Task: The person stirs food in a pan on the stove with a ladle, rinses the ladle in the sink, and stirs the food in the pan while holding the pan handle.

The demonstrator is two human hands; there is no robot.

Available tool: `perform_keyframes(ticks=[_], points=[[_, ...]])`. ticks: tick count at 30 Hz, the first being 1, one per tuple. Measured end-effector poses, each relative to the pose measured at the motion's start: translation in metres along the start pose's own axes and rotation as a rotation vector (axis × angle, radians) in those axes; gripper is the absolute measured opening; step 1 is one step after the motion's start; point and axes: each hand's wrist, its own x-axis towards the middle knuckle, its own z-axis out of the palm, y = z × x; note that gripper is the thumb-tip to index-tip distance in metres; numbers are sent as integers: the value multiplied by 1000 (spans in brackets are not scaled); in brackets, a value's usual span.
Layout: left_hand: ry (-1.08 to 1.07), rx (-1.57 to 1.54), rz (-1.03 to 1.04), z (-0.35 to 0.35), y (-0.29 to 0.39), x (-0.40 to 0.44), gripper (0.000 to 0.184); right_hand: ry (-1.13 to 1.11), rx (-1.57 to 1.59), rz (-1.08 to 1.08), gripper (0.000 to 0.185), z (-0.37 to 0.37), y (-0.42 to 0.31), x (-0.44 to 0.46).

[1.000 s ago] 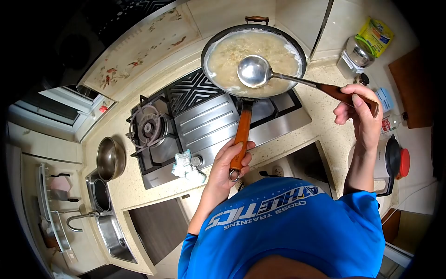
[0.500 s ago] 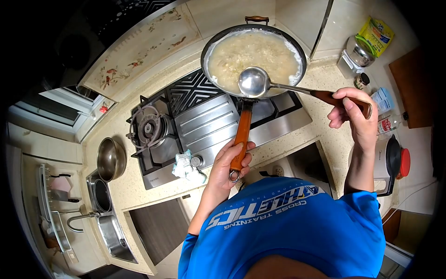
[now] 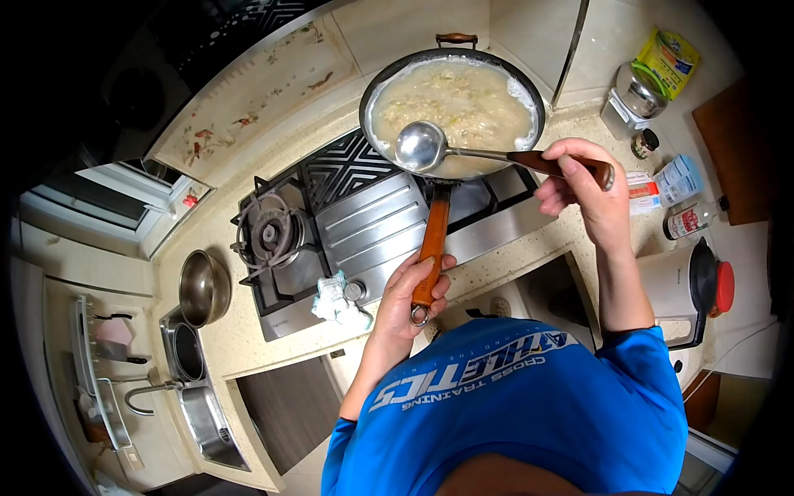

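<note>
A wide dark wok point(image 3: 368, 91) stands on the right side of the stove, filled with cloudy, pale, foamy soup point(image 3: 463, 95). My left hand point(image 3: 409, 289) is wrapped round the wok's brown wooden handle point(image 3: 434, 231), close to its ring end. In my right hand point(image 3: 591, 190) is the wooden grip of a metal ladle point(image 3: 422, 146). Its rounded bowl, underside up, is over the near left part of the wok; whether it touches the soup I cannot tell.
The stove's left burner point(image 3: 271, 234) is bare, with a crumpled cloth point(image 3: 337, 302) at the front. A metal bowl point(image 3: 204, 288) and the sink point(image 3: 211, 426) are on the left. Jars, packets and a bottle point(image 3: 688, 221) line the right, near a white appliance point(image 3: 668, 289).
My right hand and the ladle have moved to the left, the ladle's bowl sliding toward the wok's left side. My left hand keeps its hold on the handle.
</note>
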Motion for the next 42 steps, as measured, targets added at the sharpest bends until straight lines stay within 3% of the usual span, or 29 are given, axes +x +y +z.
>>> perform_keyframes(ticks=[16, 22, 27, 42], points=[[39, 22, -1, 5, 1, 0, 34, -71, 75, 67, 17, 44, 11, 40], [-72, -51, -43, -8, 0, 2, 38, -89, 76, 68, 19, 55, 14, 54], [56, 54, -29, 7, 1, 0, 33, -67, 75, 97, 22, 63, 14, 66], [44, 60, -13, 5, -2, 0, 33, 17, 60, 97, 27, 76, 20, 112]])
